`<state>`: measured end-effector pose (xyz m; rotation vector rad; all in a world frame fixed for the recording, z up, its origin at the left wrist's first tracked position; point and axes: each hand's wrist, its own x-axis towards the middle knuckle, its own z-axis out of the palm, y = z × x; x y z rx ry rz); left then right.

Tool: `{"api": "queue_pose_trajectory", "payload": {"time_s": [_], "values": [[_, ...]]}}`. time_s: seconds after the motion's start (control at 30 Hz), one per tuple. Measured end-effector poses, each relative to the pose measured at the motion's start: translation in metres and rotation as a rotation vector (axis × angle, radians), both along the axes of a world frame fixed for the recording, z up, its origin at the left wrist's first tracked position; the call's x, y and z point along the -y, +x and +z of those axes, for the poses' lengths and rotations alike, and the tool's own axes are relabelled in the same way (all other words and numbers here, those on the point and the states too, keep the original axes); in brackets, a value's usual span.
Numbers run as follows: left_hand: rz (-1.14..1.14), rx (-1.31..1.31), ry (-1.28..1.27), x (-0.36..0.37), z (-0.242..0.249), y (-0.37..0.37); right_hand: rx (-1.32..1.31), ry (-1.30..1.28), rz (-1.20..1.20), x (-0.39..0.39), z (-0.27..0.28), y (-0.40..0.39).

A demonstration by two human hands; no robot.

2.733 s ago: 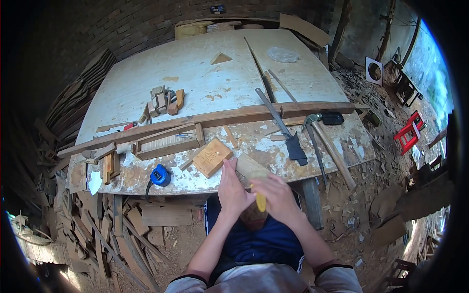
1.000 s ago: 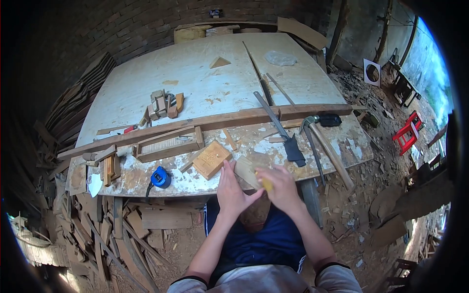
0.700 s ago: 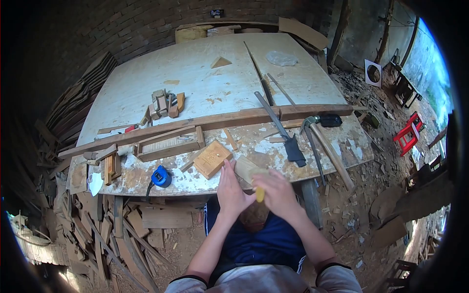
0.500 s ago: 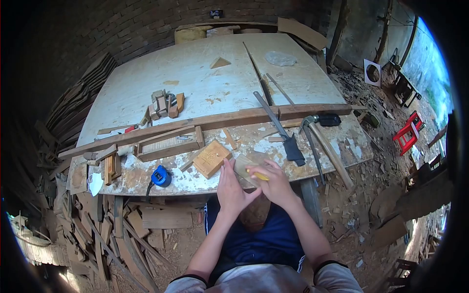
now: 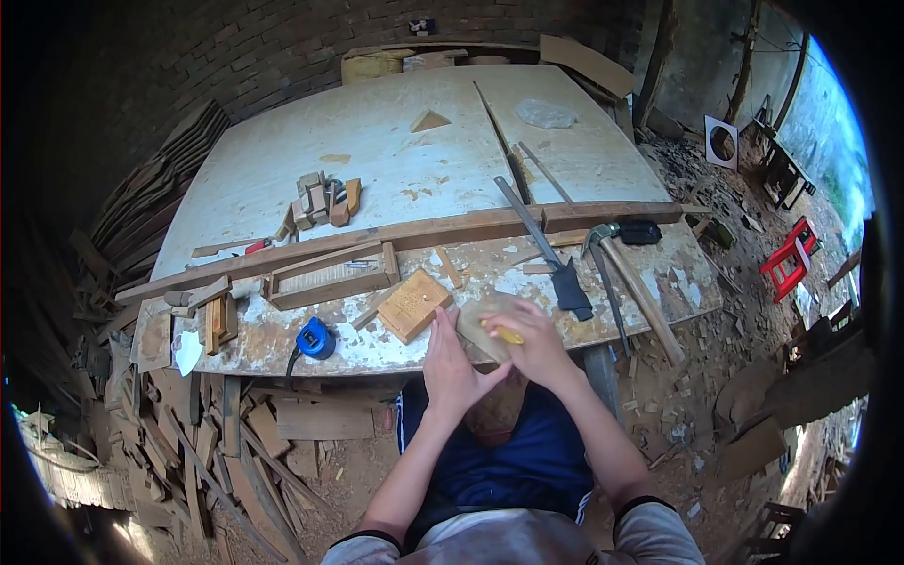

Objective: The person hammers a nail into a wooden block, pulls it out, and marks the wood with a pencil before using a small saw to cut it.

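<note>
Probably light and stiff, the flat wood piece [image 5: 474,329] lies at my twelve o'clock, best held by its edges. My left hand's [image 5: 454,375] fingers stretch uncurled beside its nine-o'clock edge; my right hand [image 5: 539,350] grasps the yellow tool [image 5: 508,333], possibly slippery.

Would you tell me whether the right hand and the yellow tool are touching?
Touching. The head view shows the right hand gripping the yellow tool, its fingers wrapped over part of it.
</note>
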<state>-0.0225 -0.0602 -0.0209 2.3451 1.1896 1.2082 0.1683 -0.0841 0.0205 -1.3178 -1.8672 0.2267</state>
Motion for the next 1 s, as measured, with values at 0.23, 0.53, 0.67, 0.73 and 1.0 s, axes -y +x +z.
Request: {"api": "queue_pose_trajectory", "payload": {"time_s": [0.23, 0.53, 0.67, 0.73, 1.0], "values": [[0.009, 0.000, 0.028, -0.002, 0.001, 0.005, 0.034, -0.080, 0.033, 0.041, 0.011, 0.015], [0.011, -0.026, 0.030, 0.000, 0.000, 0.003, -0.001, -0.024, -0.009, 0.027, 0.007, 0.007], [0.013, -0.006, 0.029, -0.005, -0.005, 0.003, 0.034, 0.032, 0.080, 0.015, 0.011, -0.026], [-0.005, -0.007, 0.015, -0.002, -0.002, 0.001, 0.015, 0.025, 0.078, -0.001, 0.009, -0.020], [0.005, 0.004, 0.028, -0.006, -0.014, 0.003, 0.000, 0.017, 0.078, 0.012, 0.009, -0.020]]}}
